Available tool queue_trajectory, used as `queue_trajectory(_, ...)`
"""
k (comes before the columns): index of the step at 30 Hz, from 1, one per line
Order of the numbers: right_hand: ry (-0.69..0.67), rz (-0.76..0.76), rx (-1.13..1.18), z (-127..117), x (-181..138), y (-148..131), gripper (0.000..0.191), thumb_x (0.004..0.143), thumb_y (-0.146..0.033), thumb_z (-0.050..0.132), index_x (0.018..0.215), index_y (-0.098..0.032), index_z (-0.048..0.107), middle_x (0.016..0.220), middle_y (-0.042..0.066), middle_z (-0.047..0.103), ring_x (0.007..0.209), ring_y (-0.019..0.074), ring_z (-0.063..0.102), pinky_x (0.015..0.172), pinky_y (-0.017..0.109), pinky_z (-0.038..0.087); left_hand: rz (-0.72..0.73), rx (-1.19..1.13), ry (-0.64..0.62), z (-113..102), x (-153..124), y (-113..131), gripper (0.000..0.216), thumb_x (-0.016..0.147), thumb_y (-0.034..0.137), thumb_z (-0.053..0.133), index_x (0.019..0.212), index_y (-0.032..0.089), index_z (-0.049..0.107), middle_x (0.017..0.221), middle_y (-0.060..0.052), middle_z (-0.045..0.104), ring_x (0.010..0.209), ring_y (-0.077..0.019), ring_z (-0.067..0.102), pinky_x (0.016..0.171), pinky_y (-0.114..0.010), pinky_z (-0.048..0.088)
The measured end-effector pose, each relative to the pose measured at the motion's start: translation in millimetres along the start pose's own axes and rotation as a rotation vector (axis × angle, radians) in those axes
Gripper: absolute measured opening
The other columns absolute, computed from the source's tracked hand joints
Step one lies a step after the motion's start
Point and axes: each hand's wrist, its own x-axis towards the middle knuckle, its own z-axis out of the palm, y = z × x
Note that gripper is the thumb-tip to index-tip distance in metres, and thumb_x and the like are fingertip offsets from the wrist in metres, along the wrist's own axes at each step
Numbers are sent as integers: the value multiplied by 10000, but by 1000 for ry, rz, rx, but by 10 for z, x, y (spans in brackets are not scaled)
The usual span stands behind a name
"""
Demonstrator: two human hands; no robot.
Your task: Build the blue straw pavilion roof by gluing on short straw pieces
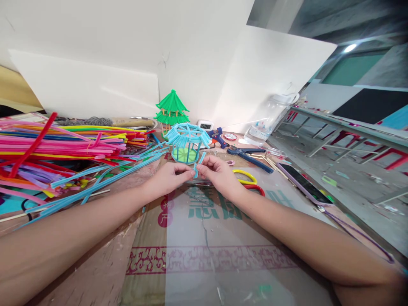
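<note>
Between my fingertips is a short piece of light blue pipe cleaner (195,171), pinched from both sides. My left hand (172,176) closes on its left side with thumb and forefinger. From the other side my right hand (219,172) grips it, and a blue end sticks up by that thumb. Just behind my hands stands a small blue pipe-cleaner pavilion (188,138) with a fringed roof ring, posts and a green round base. Farther back is a green tiered pavilion (172,110). Scissors (245,176) with yellow and red handles lie beside my right wrist, partly hidden.
Bundles of coloured pipe cleaners (70,144) cover the left side, with long blue ones (105,180) nearer me. At the right are a glue gun (219,137), pliers (251,156), a phone (304,182) and a clear plastic jug (264,121). A small digital timer (205,125) stands behind.
</note>
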Motion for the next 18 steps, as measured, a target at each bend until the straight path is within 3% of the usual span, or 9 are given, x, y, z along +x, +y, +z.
queue_trajectory(12, -1, 0, -26, 7, 0, -2, 339, 688, -469, 735, 718, -190, 545, 640, -48, 523, 577, 97, 455, 549, 245, 377, 55, 76, 6, 23, -2, -98, 293, 830, 403, 566, 787, 149, 706, 747, -3, 671, 716, -141, 558, 662, -236, 404)
queue_trajectory(18, -53, 6, -80, -43, -4, -22, 284, 796, -459, 620, 789, -177, 656, 630, -27, 548, 597, 113, 478, 583, 258, 391, 55, 85, -21, 30, -5, -93, 289, 825, 407, 576, 767, 154, 704, 739, -3, 678, 714, -142, 567, 668, -238, 412)
